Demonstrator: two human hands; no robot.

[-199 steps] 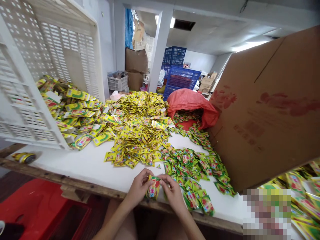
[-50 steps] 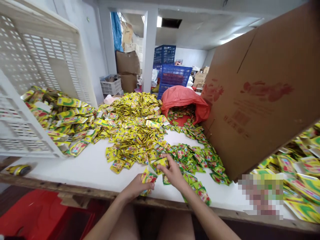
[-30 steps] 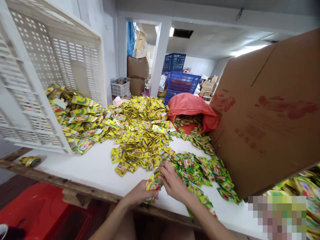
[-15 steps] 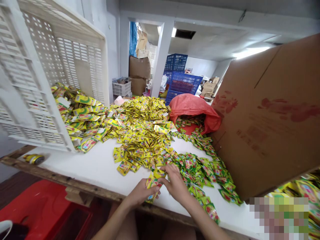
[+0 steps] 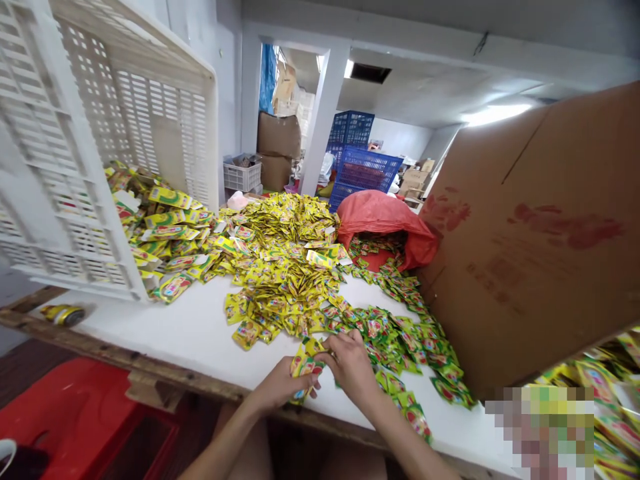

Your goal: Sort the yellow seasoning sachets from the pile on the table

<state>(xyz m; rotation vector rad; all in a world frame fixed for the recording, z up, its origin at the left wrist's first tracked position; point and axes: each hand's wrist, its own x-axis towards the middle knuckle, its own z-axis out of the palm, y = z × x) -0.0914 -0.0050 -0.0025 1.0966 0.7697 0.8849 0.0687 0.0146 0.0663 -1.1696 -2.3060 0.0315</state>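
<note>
Near the table's front edge, my left hand (image 5: 281, 387) is closed around a few yellow and green packets (image 5: 303, 368). My right hand (image 5: 349, 360) pinches the top right of these packets, its fingers bent beside my left hand. Beyond my hands lies a heap of small yellow packets (image 5: 285, 293). Green packets (image 5: 395, 337) spread to the right and run back to an open red sack (image 5: 383, 223). On the left, a white crate (image 5: 107, 220) lies on its side with small yellow boxes (image 5: 173, 233) spilling out of it.
A large cardboard box (image 5: 525, 253) stands tilted at the right, with more yellow packaging (image 5: 607, 413) beside it and a pixelated patch there. A yellow roll (image 5: 63, 315) lies near the front left edge. A red stool (image 5: 75, 413) is below the wooden table edge (image 5: 200, 375).
My right hand has shifted slightly, its fingers still at the packets in my left hand. The view has moved a little, so the cardboard box appears further left and lower.
</note>
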